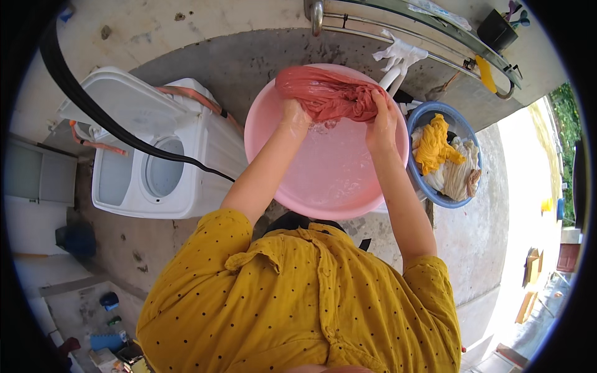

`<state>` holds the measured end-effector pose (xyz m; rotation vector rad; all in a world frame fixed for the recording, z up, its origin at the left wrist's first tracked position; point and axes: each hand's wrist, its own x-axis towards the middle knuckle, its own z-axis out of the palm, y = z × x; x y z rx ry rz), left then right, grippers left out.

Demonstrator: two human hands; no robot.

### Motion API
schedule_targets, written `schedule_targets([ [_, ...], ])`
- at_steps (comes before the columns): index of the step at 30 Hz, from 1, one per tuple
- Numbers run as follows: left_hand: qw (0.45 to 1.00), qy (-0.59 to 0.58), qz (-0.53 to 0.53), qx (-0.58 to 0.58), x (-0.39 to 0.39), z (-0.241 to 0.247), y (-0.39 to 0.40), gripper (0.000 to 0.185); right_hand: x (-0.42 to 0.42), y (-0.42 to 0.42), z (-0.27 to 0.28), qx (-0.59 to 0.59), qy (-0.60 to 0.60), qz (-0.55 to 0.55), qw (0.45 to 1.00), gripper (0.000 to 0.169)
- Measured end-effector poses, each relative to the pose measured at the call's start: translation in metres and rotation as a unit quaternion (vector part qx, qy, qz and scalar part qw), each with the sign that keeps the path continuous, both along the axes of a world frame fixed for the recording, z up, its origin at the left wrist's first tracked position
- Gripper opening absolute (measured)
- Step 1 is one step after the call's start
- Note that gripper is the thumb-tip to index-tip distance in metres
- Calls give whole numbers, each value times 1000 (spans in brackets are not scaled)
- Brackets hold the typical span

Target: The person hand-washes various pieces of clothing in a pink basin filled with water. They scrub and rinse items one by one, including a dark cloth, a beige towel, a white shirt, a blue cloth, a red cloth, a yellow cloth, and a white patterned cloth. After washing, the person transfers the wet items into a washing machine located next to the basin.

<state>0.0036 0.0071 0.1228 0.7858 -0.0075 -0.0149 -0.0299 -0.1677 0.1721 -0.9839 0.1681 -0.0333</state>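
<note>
A wet red cloth [326, 91] is bunched over the far side of a pink plastic basin [322, 212]. My left hand [295, 115] grips the cloth's left part from below, its fingers mostly hidden by the folds. On the right end, my right hand [383, 119] holds the gathered fabric, with the thumb on top. Beneath the cloth, water [331, 158] with a few bubbles lies in the basin, and drips fall under the bundle. Both forearms reach over the basin's rim.
Left of the basin stands a white twin-tub washing machine [182, 205], lids raised. A blue tub [476, 140] of laundry, with a yellow garment [436, 144] on top, stands at right. White gloves [401, 53] hang from a wall-mounted metal rail [359, 31]. A black cable [112, 126] crosses the left side.
</note>
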Motion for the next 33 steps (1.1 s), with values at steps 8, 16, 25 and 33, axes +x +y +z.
schedule_targets([
  [8,996,83,2,42,-11,-29,-4,61,27,42,-88,274,34,199,940,56],
  [16,976,103,-126,145,18,-19,6,48,42,33,-78,-410,-376,275,784,53],
  [25,992,84,-56,74,1,-27,31,35,41,35,-54,-18,129,357,925,48],
  [33,959,-249,92,-98,-98,35,223,28,-21,192,32,29,85,454,886,55],
])
